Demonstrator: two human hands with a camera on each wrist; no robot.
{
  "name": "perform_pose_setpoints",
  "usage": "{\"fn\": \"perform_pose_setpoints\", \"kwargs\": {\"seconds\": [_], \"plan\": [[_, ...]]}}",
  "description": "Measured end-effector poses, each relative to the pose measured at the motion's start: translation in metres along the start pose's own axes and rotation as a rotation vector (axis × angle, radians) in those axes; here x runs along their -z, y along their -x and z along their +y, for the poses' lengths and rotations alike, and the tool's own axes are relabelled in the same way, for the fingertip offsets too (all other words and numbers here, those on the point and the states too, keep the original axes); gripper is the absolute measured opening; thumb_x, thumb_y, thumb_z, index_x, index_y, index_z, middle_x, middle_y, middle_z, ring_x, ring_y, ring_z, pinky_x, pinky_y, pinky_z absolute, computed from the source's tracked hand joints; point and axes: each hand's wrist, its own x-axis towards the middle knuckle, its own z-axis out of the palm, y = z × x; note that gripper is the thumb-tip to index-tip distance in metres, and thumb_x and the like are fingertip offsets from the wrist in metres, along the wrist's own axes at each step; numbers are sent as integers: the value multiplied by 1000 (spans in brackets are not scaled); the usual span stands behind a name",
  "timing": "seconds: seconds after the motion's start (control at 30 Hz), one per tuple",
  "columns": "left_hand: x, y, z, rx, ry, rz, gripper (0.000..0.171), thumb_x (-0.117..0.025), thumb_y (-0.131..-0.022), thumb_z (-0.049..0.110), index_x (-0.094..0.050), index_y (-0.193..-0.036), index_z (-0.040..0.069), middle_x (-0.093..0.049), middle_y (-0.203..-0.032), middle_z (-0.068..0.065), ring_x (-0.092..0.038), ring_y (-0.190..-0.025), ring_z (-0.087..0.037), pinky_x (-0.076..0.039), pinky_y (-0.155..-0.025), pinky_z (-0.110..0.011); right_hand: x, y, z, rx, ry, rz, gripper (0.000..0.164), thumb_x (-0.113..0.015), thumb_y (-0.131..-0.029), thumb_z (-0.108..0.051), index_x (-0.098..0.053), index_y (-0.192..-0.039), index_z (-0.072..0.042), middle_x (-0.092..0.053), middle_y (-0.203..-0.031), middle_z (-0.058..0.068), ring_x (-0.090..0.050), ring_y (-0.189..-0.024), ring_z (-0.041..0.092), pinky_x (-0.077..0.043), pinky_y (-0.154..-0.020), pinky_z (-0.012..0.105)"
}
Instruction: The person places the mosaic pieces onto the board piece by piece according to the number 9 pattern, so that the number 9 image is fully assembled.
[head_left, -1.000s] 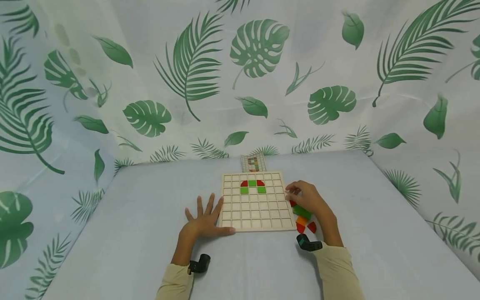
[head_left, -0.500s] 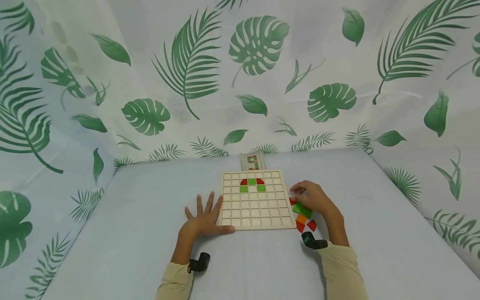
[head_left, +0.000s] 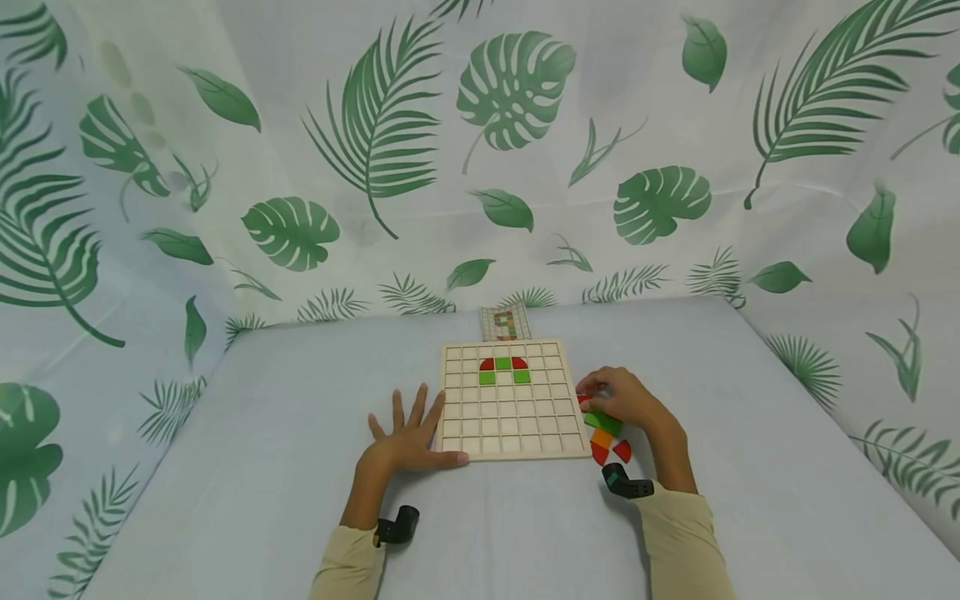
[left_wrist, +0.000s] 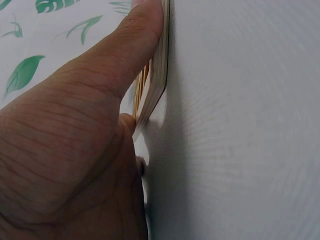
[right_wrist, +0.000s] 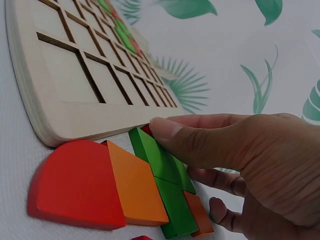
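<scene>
Right hand (head_left: 633,404) bent over green blocks (right_wrist: 170,192) on worktop (head_left: 240,467), just beside grid board (head_left: 510,427); thumb placed at red piece (right_wrist: 146,128), mostly hidden; whether it is pinched cannot be told. Left hand (head_left: 405,447) spread, thumb rested on board's near edge. Blocks judged light, stiff, smooth, hardly fragile; best taken by opposite sides. Five board cells filled with seated pieces (head_left: 503,364): red, green, red; green below each red.

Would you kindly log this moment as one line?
left hand: touching wooden grid board | right hand: at loose blocks | cells: two red blocks, three green blocks
</scene>
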Motion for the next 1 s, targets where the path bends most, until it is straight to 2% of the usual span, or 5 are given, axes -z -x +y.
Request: {"fn": "perform_pose_setpoints", "kwargs": {"seconds": [0.3, 0.57, 0.9, 1.0], "plan": [[1, 0, 1, -3, -11, -1, 111, -61, -77, 75, -7, -159, 23, 9, -166, -11, 19, -147, -47, 6, -103, -80, 3, -1, 0, -36, 13, 51, 16, -74, -88, -16, -71, -99, -6, -69, -93, 8, -60, -89, 23, -51, -88, 46], [2, -1, 4, -2, -11, -4, 110, -62, -78, 73, -7, -159, 23, 8, -166, -11, 19, -147, -47, 6, -104, -80, 3, 1, 0, -111, 53, 103, 16, -68, -92, -15, -69, -106, -7, -64, -92, 11, -55, -87, 25, -50, -82, 43], [2, -1, 3, -1, -15, -7, 110, -62, -79, 72, -7, -159, 23, 8, -166, -11, 19, -147, -47, 5, -104, -80, 0, 0, 3, -173, 46, 132, 24, -67, -93, -20, -68, -111, -4, -66, -95, 13, -56, -86, 24, -52, -78, 36], [2, -1, 3, -2, -12, -6, 110, -62, -78, 72, -7, -159, 22, 8, -166, -11, 19, -147, -47, 5, -104, -80, 0, 0, 2, -176, 49, 139, 26, -67, -93, -20, -68, -111, -2, -67, -94, 13, -56, -84, 24, -52, -78, 37]]}}
